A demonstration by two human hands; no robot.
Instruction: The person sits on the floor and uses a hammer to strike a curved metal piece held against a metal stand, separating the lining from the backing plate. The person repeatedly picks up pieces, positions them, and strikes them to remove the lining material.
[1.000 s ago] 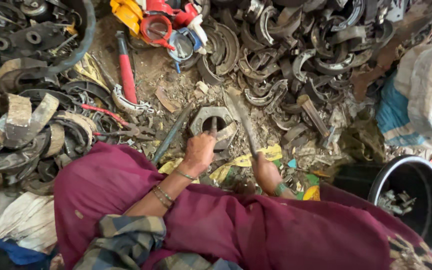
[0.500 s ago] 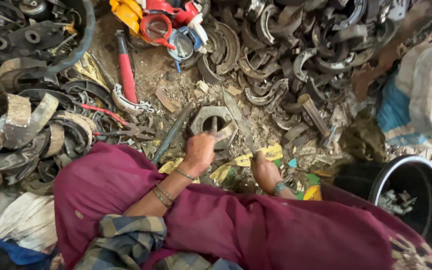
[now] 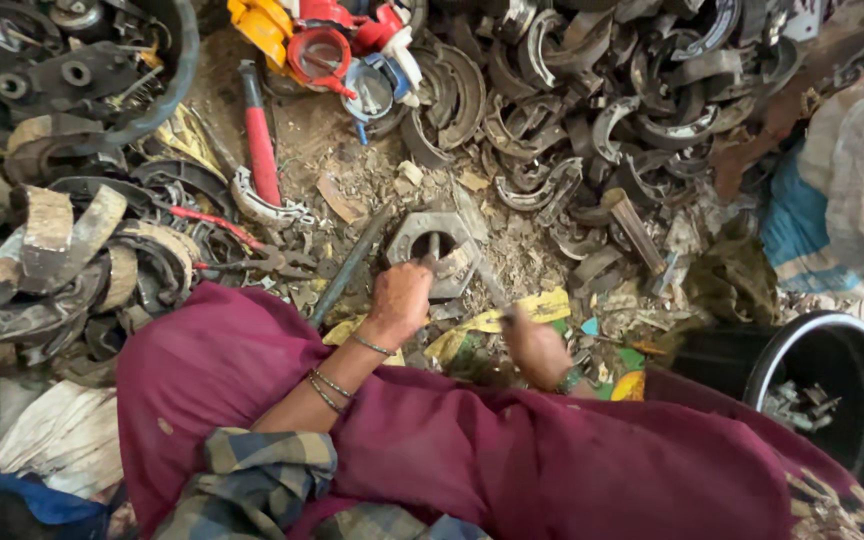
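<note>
My left hand (image 3: pixel 399 300), with bangles on the wrist, is closed around a short metal punch (image 3: pixel 433 247). The punch stands in the hole of a grey hexagonal metal block (image 3: pixel 439 240) on the dirt floor. My right hand (image 3: pixel 535 349), wearing a green bangle, grips a thin metal bar (image 3: pixel 492 288) that slants up and left toward the block; the bar is blurred. Both hands reach out over my maroon garment (image 3: pixel 512 460).
Heaps of curved, worn brake shoes lie at the left (image 3: pixel 62 250) and the upper right (image 3: pixel 592 110). A red-handled tool (image 3: pixel 260 140) and a dark rod (image 3: pixel 350 268) lie left of the block. A black bucket (image 3: pixel 857 400) holding small metal bits stands at the right, by cloth sacks (image 3: pixel 852 180).
The bar in my right hand has swung down a little toward the block. My left hand stays at the punch on the block.
</note>
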